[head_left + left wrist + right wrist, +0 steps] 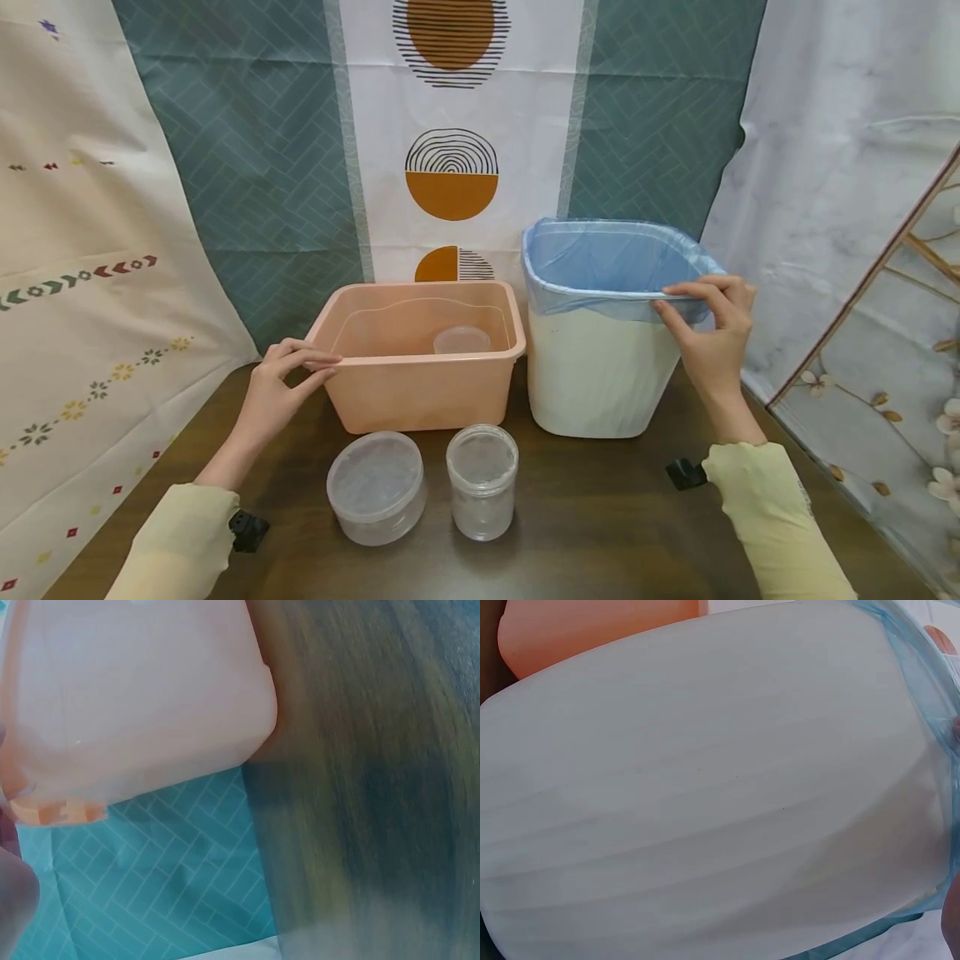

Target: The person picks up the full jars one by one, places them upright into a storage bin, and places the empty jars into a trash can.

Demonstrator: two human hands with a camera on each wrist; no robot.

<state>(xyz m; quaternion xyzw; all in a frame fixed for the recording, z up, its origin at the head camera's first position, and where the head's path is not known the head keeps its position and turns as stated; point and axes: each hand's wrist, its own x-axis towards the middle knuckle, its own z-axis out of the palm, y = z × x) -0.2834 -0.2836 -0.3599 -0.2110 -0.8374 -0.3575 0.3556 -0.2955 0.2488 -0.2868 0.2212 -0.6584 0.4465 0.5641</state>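
At the left front corner of a peach plastic tub (pixel 420 392), my left hand (pixel 281 379) holds the rim, fingers over the top and thumb against the front. The left wrist view shows the tub's side wall (pixel 150 697) and part of the hand (pixel 15 892) at the frame edge. My right hand (pixel 716 325) pinches the front right rim of a white waste bin (pixel 600 367), thumb outside. A blue bin liner (pixel 607 254) lines the bin and folds over its rim. The bin's ribbed wall (pixel 705 787) fills most of the right wrist view.
A wide, low clear container (pixel 377 483) and a taller clear jar (pixel 482 483) stand on the dark wooden table (pixel 585 517) before the tub. Inside the tub is a round translucent piece (pixel 461 340). Patterned cloth (pixel 255 150) hangs behind and along both sides.
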